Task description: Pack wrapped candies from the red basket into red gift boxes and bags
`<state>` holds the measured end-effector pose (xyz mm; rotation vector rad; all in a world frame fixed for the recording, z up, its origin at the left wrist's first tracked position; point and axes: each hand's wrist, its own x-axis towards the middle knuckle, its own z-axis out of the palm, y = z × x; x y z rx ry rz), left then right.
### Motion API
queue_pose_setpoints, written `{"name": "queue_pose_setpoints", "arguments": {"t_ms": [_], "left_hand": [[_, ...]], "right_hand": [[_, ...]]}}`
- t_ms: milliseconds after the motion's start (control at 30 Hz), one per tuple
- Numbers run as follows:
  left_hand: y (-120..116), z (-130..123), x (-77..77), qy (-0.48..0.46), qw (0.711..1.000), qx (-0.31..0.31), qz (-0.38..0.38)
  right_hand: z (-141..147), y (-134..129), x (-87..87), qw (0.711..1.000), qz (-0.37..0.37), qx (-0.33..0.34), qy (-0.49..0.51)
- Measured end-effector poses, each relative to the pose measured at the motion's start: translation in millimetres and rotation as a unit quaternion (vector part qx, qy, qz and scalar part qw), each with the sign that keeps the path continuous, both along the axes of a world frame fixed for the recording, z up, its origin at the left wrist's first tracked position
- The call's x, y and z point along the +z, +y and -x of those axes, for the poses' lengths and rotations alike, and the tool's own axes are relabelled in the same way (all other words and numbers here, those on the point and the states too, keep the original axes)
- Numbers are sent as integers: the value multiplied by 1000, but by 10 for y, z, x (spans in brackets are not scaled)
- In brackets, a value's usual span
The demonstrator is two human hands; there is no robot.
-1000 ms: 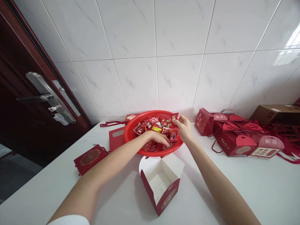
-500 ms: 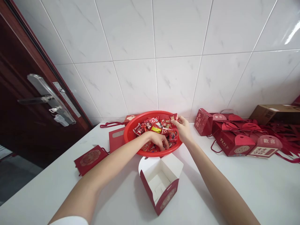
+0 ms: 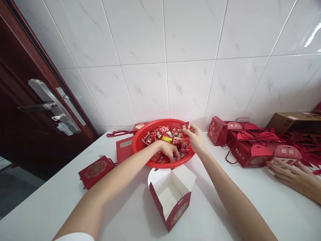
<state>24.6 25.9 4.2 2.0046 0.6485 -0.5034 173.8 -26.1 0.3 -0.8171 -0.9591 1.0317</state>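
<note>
A red plastic basket (image 3: 137,142) of wrapped candies (image 3: 167,137) stands against the tiled wall. My left hand (image 3: 170,150) reaches down among the candies with its fingers curled; what they hold, if anything, is hidden. At the basket's right rim my right hand (image 3: 194,135) pinches a red wrapped candy (image 3: 186,126). In front of the basket sits an open red box (image 3: 179,212), white inside, with its flaps spread and nothing in it.
Red gift boxes (image 3: 248,150) are grouped at the right, beside a brown cardboard box (image 3: 286,119). Another person's hand (image 3: 293,175) touches the nearest one. A closed red box (image 3: 96,170) lies at the left, near a door with a handle (image 3: 50,105).
Another person's hand has come in from the right and reached the red gift boxes. My two hands have hardly moved.
</note>
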Motion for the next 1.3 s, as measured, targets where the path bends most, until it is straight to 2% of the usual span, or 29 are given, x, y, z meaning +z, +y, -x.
{"name": "queue_pose_setpoints", "arguments": {"t_ms": [200,400,567,633,767,833,933,1100,1300], "left_hand": [[-17,36,113,-34,998,28,49],[6,44,84,-46,995,74,51],[9,108,105,-110,984,137,41],[17,128,131,-161,968,194,20],[25,126,191,-294,901,308,-83],[18,116,208,-327,880,326,-116],[11,103,203,-348,862,346,-131],[53,91,142,-338,851,361,-176],[148,37,69,-239,879,317,-264]], "right_hand": [[-2,1,-12,1000,1,4,4],[-12,-6,-6,1000,-4,4,-3],[-14,11,-9,1000,-8,-1,-4],[-16,15,-10,1000,-12,-4,-4],[-20,10,-8,1000,-19,-7,-3],[-22,6,-7,1000,-20,-7,-3],[-23,8,-13,1000,-20,-9,-3],[-26,17,-20,1000,-19,-17,-4],[-28,13,4,1000,-17,-21,-4]]}}
